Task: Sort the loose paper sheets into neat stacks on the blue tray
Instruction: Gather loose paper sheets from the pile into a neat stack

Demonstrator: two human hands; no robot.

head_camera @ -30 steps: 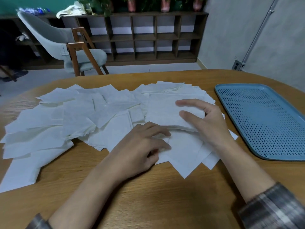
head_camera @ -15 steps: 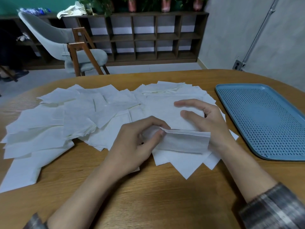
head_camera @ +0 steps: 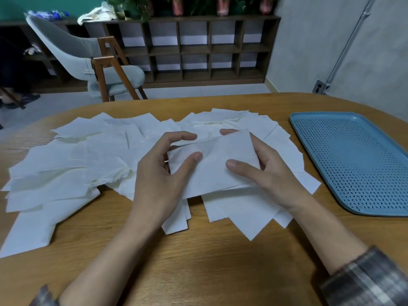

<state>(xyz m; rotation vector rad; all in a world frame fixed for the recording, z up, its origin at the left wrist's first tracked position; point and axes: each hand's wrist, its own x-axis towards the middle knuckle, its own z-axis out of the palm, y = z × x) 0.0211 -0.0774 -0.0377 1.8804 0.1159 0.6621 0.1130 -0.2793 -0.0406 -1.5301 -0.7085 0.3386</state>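
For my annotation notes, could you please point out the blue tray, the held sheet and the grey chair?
blue tray [head_camera: 353, 164], head view, bare perforated floor.
held sheet [head_camera: 213, 173], head view, its flat middle.
grey chair [head_camera: 66, 45], head view, backrest shell.

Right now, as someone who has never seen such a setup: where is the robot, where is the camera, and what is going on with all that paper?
There is no robot here. These are a person's two bare hands, filmed by one wide camera worn on the head, looking forward and down. The left hand and the right hand each pinch one side of a white sheet, held just above the pile. Many loose sheets lie scattered and overlapping on the wooden table. The blue tray on the right holds nothing yet. Behind the table stand a chair and a shelf.
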